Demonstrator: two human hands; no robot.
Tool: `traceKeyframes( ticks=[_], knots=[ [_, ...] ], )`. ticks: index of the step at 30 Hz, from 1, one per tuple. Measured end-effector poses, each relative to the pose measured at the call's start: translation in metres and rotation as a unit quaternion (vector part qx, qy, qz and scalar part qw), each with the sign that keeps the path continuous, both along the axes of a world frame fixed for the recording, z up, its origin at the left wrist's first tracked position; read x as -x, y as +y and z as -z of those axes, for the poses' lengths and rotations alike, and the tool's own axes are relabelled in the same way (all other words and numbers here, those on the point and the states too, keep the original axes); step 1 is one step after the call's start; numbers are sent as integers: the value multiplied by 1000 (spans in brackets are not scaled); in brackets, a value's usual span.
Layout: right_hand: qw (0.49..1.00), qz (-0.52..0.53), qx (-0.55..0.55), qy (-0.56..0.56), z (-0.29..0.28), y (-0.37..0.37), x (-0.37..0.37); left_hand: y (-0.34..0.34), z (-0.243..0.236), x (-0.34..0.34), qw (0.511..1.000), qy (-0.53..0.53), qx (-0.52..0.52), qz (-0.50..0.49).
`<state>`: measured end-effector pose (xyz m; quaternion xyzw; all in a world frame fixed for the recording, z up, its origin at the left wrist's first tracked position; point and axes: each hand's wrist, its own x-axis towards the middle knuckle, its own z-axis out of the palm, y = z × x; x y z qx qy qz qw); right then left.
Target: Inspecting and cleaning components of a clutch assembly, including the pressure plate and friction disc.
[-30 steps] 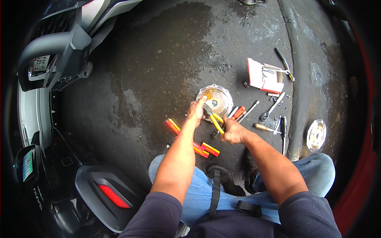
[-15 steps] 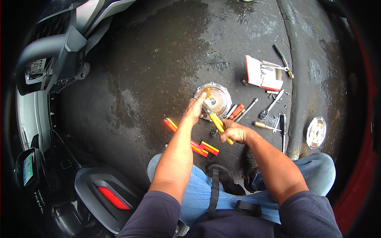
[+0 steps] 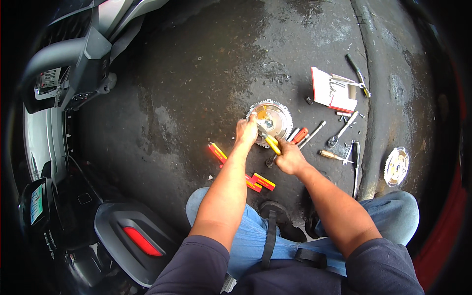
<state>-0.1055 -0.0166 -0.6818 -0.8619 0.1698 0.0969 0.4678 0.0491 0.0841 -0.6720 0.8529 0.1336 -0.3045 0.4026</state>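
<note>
A round, shiny toothed flywheel (image 3: 279,115) lies on the dark floor ahead of me. My left hand (image 3: 246,131) is closed at its near left edge, thumb up over the face; the other fingers are partly hidden. My right hand (image 3: 291,157) is wrapped round the yellow handles of a pair of pliers (image 3: 272,142). Their jaws point up and left, against the flywheel's near side beside my left fingers. What the jaws touch is too small to tell. Just right of the flywheel lies a red-handled tool (image 3: 300,135).
An open red and white box (image 3: 334,91) of small metal parts lies at right. Around it are a ratchet (image 3: 343,129), a wooden-handled screwdriver (image 3: 335,156) and another toothed plate (image 3: 396,167). Red-yellow boxes (image 3: 264,181) sit near my feet. A vehicle bumper (image 3: 128,241) stands at left.
My right hand has moved up along the pliers toward the flywheel, and less of the handles shows. The left hand stays at the flywheel's edge. The whole view has shifted slightly.
</note>
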Motion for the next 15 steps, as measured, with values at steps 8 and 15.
traceKeyframes(
  ticks=[8, 15],
  knots=[
    [971, -44, 62, 228, -65, -6, -17, 9, -31, 5, 982, 169, 80, 8],
    [974, -79, 3, 214, -58, -17, -21, 23, -20, 3, 973, 175, 154, -3]
  ],
)
